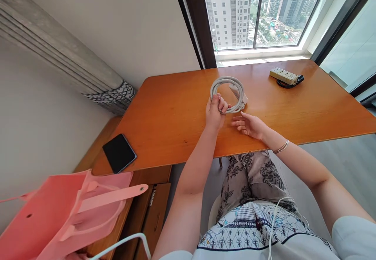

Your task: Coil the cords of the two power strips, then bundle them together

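A coiled white cable (215, 86) is held up over the wooden table by my left hand (216, 110), whose fingers wrap round the lower left of the coil. Behind the coil's right side a white block-shaped part (243, 96) shows, partly hidden by the loops. Just below and to the right of the coil is my right hand (248, 125), its fingers apart and pointing left, with nothing in it.
On the wooden table (170, 122), a power strip (283, 75) with a black cord lies at the back right and a black tablet (119, 153) at the left edge. A pink bag (58, 213) stands at lower left. Behind the table is a window.
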The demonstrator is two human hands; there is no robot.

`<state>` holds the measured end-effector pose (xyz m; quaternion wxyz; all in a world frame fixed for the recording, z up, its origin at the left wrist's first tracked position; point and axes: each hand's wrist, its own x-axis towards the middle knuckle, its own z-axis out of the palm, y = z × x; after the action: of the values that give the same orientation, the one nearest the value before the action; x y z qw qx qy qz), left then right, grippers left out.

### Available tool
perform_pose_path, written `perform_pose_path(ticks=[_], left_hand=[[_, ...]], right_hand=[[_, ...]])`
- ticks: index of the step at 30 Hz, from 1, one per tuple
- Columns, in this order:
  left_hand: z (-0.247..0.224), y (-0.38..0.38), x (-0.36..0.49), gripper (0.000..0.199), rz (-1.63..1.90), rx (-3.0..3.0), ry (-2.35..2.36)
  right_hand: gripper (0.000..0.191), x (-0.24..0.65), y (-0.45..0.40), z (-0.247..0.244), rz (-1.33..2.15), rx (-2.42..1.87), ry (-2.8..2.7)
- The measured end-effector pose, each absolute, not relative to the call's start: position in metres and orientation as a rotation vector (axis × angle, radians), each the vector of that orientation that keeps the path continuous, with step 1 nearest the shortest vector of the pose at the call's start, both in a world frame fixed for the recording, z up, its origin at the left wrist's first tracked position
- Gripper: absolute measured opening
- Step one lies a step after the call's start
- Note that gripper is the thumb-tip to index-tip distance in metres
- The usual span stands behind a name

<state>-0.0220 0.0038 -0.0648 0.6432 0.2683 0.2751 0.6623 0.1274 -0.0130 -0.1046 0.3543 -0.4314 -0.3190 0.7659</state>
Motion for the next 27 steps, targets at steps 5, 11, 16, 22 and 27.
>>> perform_pose_path(ticks=[5, 11, 16, 22, 27], left_hand=[[-0.067, 0.004, -0.021, 0.038, 1.516, 0.597, 0.592], [-0.067, 0.006, -0.018, 0.036, 1.584, 0.612, 0.716], [-0.069, 0.007, -0.019, 0.037, 1.535, 0.625, 0.711], [-0.080, 0.010, -0.017, 0.040, 1.491, 0.772, 0.625], [-0.094, 0.014, -0.012, 0.047, 1.531, 0.893, 0.635]], right_hand=[[0.022, 0.115, -0.003, -0.104, 1.899, -0.913, -0.377], [0.022, 0.112, -0.018, -0.115, 1.195, -0.941, -0.847], [0.034, 0.129, -0.021, -0.093, 0.612, -1.010, -1.578], [0.026, 0.140, -0.011, -0.060, 0.410, -1.223, -1.999], [0.030, 0.130, -0.022, -0.035, 0.150, -1.529, -2.296]])
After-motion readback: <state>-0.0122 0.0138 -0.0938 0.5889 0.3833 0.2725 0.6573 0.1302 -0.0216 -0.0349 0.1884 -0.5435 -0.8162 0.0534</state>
